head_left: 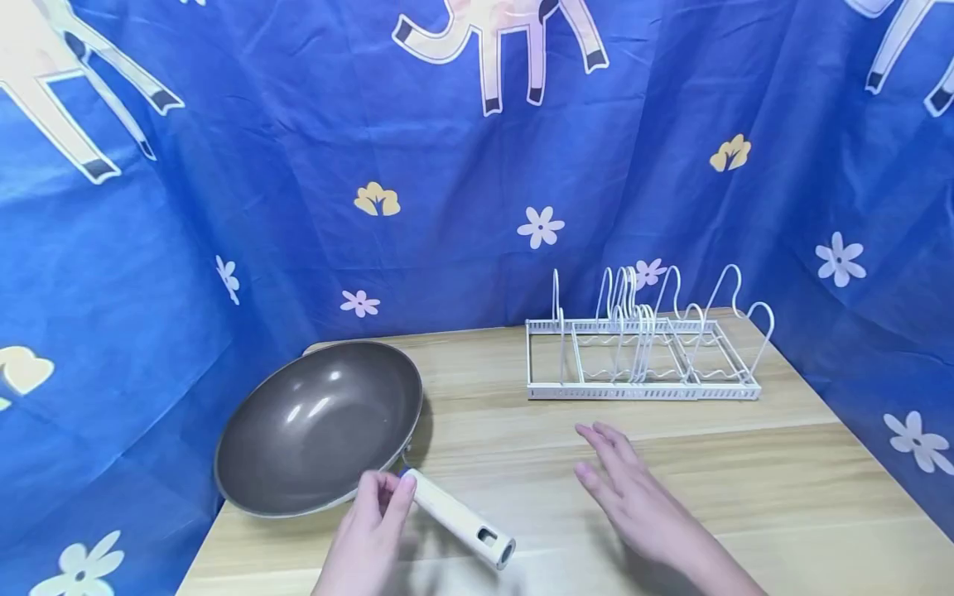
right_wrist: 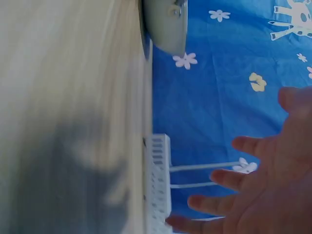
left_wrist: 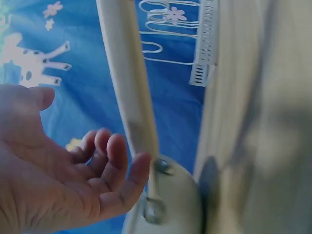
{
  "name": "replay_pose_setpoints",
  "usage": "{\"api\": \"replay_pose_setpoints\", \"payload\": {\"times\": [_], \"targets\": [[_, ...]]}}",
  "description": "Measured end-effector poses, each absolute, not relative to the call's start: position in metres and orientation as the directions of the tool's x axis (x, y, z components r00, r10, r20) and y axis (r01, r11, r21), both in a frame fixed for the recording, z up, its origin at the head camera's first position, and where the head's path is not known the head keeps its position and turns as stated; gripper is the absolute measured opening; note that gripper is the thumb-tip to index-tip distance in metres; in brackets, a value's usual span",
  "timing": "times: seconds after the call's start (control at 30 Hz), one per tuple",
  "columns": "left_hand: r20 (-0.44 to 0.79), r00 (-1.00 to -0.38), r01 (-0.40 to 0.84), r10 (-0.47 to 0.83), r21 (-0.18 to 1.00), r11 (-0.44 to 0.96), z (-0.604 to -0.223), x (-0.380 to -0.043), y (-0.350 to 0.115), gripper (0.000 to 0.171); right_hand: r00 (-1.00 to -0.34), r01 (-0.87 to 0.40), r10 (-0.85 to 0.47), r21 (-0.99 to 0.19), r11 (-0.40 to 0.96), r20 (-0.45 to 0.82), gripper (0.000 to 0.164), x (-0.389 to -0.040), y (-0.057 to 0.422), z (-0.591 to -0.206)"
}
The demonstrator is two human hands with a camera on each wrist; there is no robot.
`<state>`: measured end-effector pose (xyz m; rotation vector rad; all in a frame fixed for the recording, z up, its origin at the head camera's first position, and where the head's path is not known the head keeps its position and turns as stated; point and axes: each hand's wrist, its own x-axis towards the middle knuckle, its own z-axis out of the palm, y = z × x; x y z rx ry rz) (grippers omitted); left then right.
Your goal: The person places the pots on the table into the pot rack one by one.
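A wok-shaped frying pan [head_left: 320, 439] with a dark grey inside stands at the left of the table, its pale handle [head_left: 455, 515] pointing toward the front right. My left hand [head_left: 365, 534] is beside the pan end of that handle. In the left wrist view its fingers [left_wrist: 117, 153] are loosely bent and the thumb is spread away, with nothing gripped. My right hand [head_left: 637, 497] hovers over the table to the right of the handle, fingers extended and holding nothing. Ahead of it is a white wire pan rack [head_left: 644, 392].
The wooden table [head_left: 745, 472] ends at a blue printed curtain [head_left: 477, 190] behind and on both sides. The rack, with several upright wire dividers, stands near the table's back right edge.
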<state>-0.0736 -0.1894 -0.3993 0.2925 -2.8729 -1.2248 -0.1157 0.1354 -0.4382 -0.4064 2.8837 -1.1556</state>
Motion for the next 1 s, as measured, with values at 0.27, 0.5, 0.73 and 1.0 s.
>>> {"api": "replay_pose_setpoints", "payload": {"times": [0.27, 0.5, 0.73, 1.0], "targets": [[-0.310, -0.935, -0.277, 0.173, 0.941, 0.194, -0.433, -0.085, -0.213, 0.050, -0.883, -0.028, -0.457, -0.959, 0.281, -0.108, 0.057, -0.120, 0.097, -0.453], [-0.343, -0.921, -0.351, 0.185, 0.936, -0.009, -0.448, -0.098, -0.210, 0.066, -0.619, 0.436, -0.768, -0.886, -0.160, -0.166, 0.069, -0.125, 0.066, -0.476], [-0.350, -0.924, -0.378, 0.155, 0.898, -0.226, -0.459, -0.111, -0.196, 0.073, -0.291, 0.649, -0.957, -0.735, -0.199, 0.003, 0.063, -0.137, 0.048, -0.486], [-0.307, -0.947, -0.300, 0.090, 0.756, -0.582, -0.463, -0.122, -0.187, 0.025, -0.170, 0.729, -0.979, -0.655, -0.199, 0.108, 0.059, -0.143, 0.029, -0.491]]}}
